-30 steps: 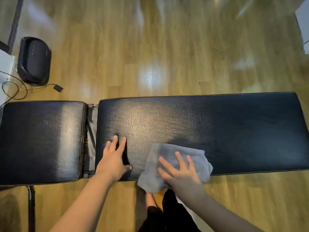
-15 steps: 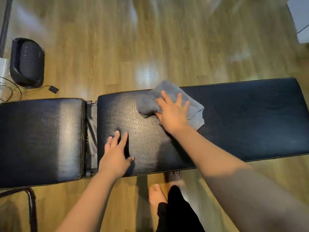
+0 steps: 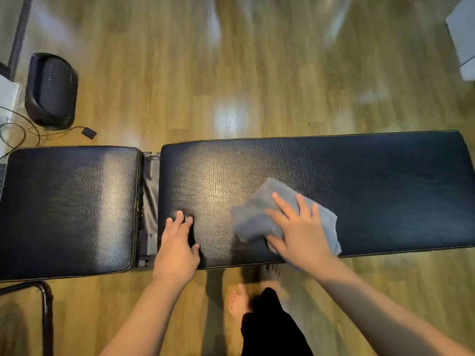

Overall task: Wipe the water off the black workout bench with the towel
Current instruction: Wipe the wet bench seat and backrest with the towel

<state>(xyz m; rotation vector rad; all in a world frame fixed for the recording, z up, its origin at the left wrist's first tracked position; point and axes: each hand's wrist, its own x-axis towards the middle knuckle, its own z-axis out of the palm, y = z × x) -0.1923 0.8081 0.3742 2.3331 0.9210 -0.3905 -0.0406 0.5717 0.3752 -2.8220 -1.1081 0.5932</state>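
Wood-plank flooring (image 3: pixel 180 73) fills the room under a black workout bench (image 3: pixel 359 191), which runs across the view in two pads: a short seat pad (image 3: pixel 69 209) at the left end and a long back pad to its right, with a hinge gap (image 3: pixel 150 209) between them. On the floor beyond the seat pad's far edge sits a black device (image 3: pixel 51 89) with a trailing cable (image 3: pixel 38 132).

I note the grey towel (image 3: pixel 259 214) bunched on the long pad, near its front edge and left of its middle. My right hand (image 3: pixel 298 235) lies flat on top of it, fingers spread and pressing, not clenched. My left hand (image 3: pixel 177 242) rests open on the pad's front left corner, fingers extended, holding nothing.

Assessment: wiping is under way. The glare makes water hard to see, so I cannot say which areas remain wet. To do this well, I would keep the palm flat, overlap strokes from edge to edge, work steadily toward the right end, refold to a dry face, and keep the left hand bracing.
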